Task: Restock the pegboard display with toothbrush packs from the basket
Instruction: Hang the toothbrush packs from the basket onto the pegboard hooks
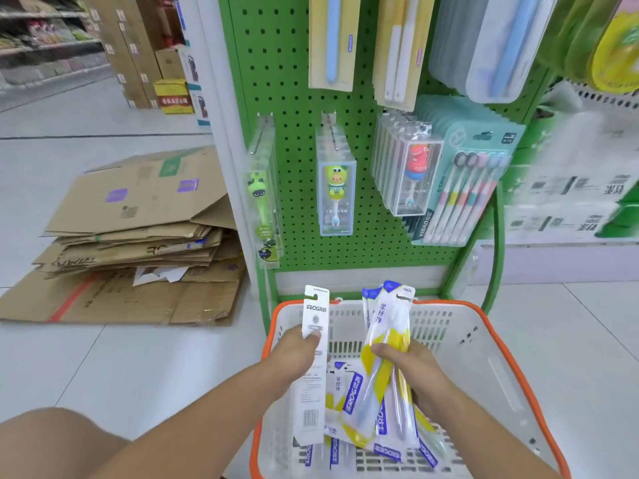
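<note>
Picking is the step in hand: both hands are over the basket (491,326), which stands on the floor just below the green pegboard (297,81). The left hand (299,350) pinches one white toothbrush pack (313,368) upright above the basket's left rim, thumb pressed on the card face and hang slot uppermost. The right hand (404,361) grips a bundle of blue-and-yellow packs (387,340) lifted out of the basket, tops fanned toward the pegboard; more packs (349,444) lie loose on the basket floor beneath. Next, judging by the task, one pack must be raised to the pegboard and its slot threaded over a free hook; the hook (263,133) at the pegboard's lower left carries few packs and seems a likely candidate, though nothing shows which hook these packs belong on. That will probably need the bundle thinned to a single pack first. How many packs the right hand holds is hard to count, since they overlap and blur. Its fingers are hidden behind the bundle, the basket's near edge is cut off by the frame, and goods right of the pegboard are too smeared to read.
</note>
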